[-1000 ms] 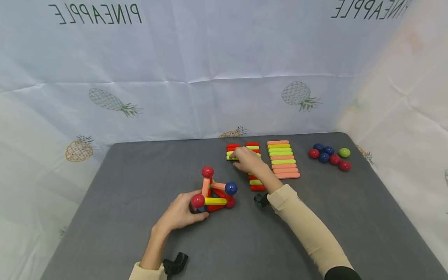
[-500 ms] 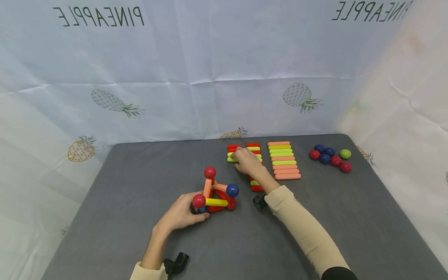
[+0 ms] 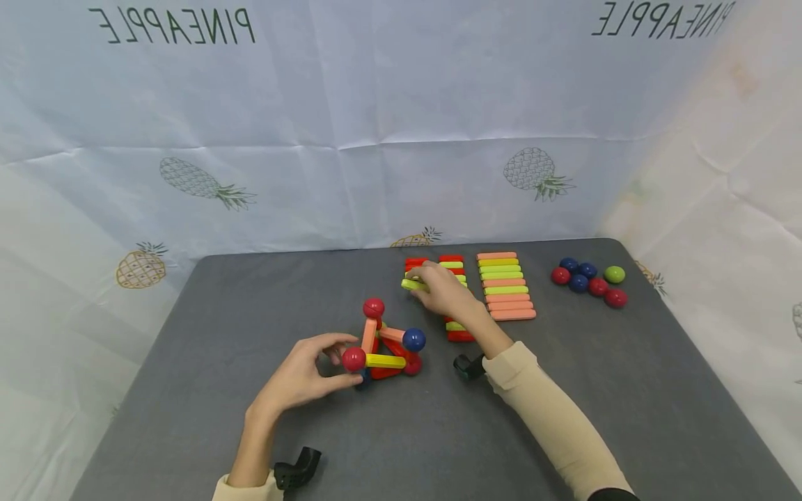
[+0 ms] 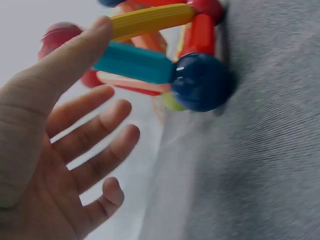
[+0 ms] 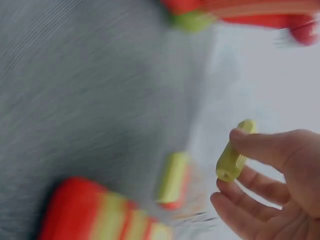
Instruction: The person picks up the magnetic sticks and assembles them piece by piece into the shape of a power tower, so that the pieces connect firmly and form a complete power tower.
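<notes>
My right hand (image 3: 446,291) pinches a yellow-green rod (image 5: 235,155) between thumb and fingers, raised off the table by the rod rows. In front of my left hand (image 3: 301,372) stands a frame built of rods and balls, with a red ball (image 3: 354,359), a yellow rod (image 3: 386,361) and a blue ball (image 3: 413,339) on top. A teal rod (image 4: 132,62) rises from a dark blue ball (image 4: 202,82) at its base. The left fingers are spread beside the frame; the thumb overlaps it in the left wrist view, and whether it touches I cannot tell.
Two columns of red and yellow-green rods lie behind the right hand, partly covered by it. A column of pink, yellow and green rods (image 3: 504,283) lies to their right. Loose red, blue and green balls (image 3: 598,287) sit at the back right of the grey table (image 3: 250,306).
My right hand has picked up a yellow-green rod from the left column. My left hand has loosened from the frame and drawn slightly left, its fingers opening. The frame stays in place.
</notes>
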`<state>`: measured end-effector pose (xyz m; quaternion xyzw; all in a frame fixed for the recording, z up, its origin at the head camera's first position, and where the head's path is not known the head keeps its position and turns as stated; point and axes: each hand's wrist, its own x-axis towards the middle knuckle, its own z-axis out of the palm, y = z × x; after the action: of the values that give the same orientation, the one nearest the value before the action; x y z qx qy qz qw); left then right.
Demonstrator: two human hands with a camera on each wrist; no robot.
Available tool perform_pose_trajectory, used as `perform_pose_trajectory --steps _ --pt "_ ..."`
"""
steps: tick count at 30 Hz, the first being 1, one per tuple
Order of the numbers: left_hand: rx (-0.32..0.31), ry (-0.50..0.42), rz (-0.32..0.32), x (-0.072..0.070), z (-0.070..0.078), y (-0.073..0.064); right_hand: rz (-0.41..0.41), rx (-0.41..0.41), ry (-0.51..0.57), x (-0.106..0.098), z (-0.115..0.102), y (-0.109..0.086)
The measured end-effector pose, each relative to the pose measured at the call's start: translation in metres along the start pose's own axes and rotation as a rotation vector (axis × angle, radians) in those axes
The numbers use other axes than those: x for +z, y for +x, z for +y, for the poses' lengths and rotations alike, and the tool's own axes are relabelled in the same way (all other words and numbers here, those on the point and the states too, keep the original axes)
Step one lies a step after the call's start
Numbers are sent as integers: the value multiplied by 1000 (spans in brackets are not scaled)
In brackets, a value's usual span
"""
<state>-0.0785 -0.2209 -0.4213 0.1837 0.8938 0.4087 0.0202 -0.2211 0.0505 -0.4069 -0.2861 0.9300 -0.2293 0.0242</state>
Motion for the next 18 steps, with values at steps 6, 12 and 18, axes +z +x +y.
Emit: perform_pose_trajectory --steps 6,12,18 --pt "39 3 54 -7 7 -3 79 -155 170 -31 -31 -25" --pt "77 2 48 -7 10 -2 51 -377 297 -43 -54 -55" --pt "81 7 70 -6 11 -2 -34 -449 308 -39 -63 -70"
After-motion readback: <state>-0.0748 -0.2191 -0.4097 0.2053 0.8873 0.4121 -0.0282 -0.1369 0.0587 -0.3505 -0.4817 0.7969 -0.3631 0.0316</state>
